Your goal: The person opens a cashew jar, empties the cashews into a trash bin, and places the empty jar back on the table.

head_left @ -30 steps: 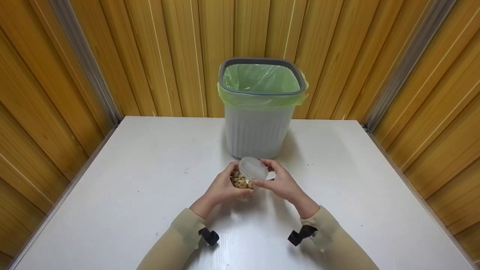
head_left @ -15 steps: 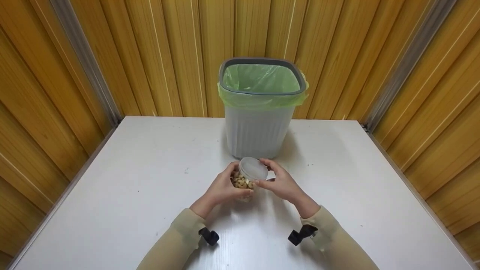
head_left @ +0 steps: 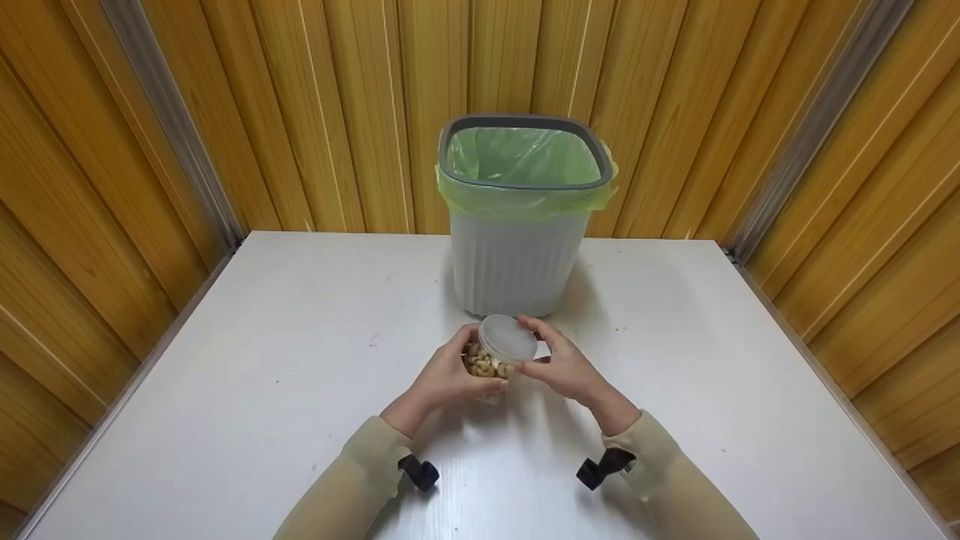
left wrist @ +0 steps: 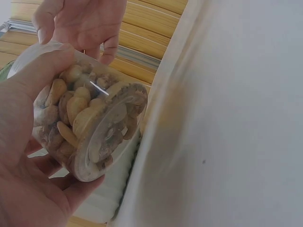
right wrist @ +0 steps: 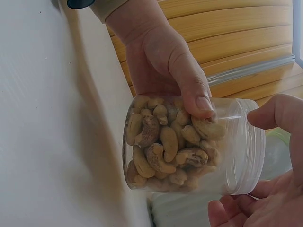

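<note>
A clear plastic jar (right wrist: 170, 146) of cashews is held tilted above the table, its base toward my front. My left hand (head_left: 442, 375) grips the jar's body, thumb on one side and fingers round the other. At the jar's upper end sits a translucent white lid (head_left: 508, 337). My right hand (head_left: 566, 367) holds the lid by its edge, with the thumb (right wrist: 270, 113) on one side and fingertips on the opposite side. In the right wrist view the lid is on the jar's rim. Cashews (left wrist: 78, 106) fill much of the jar; some space shows below the lid.
A pale grey bin (head_left: 517, 259) with a dark rim and a green liner (head_left: 525, 201) stands right behind the jar. The white table (head_left: 337, 315) is bounded by wood-look panels (head_left: 360, 112) at the back and sides.
The right thumb and fingers have shifted very slightly along the lid's edge. Jar, left hand and bin stay practically where they were.
</note>
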### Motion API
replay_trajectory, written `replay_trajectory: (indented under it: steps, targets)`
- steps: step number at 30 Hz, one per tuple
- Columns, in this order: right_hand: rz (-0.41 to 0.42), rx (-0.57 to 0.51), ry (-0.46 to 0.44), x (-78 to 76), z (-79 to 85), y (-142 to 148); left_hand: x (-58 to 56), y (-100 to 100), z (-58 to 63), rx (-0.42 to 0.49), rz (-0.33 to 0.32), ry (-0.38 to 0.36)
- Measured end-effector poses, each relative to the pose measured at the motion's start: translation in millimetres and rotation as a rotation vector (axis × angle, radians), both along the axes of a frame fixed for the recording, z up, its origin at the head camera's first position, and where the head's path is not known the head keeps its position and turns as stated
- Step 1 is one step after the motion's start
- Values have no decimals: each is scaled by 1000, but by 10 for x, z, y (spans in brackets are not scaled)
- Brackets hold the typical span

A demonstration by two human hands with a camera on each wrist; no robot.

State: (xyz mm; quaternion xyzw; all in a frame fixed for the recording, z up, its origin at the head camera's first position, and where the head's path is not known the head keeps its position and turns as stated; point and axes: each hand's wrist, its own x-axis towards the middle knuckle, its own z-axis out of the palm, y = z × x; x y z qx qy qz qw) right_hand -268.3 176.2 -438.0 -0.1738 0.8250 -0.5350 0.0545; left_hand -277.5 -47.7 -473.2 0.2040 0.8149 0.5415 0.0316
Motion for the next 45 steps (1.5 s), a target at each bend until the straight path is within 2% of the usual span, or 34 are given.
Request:
replay_trajectory:
  steps: [8, 16, 24, 38, 45]
  targets:
    - [46, -29, -19, 1, 9, 18, -6, -2, -2, -14, 13, 1]
    - [-96, 25, -54, 18, 17, -20, -10, -8, 1, 0, 3, 11]
    - [-154, -16, -26, 15, -2, -58, -12, -10, 8, 3, -3, 5]
    - [-163, -20, -20, 17, -6, -58, -2, -14, 20, -4, 2, 7]
    - [-120, -31, -29, 12, 3, -36, -4, -18, 18, -11, 4, 3]
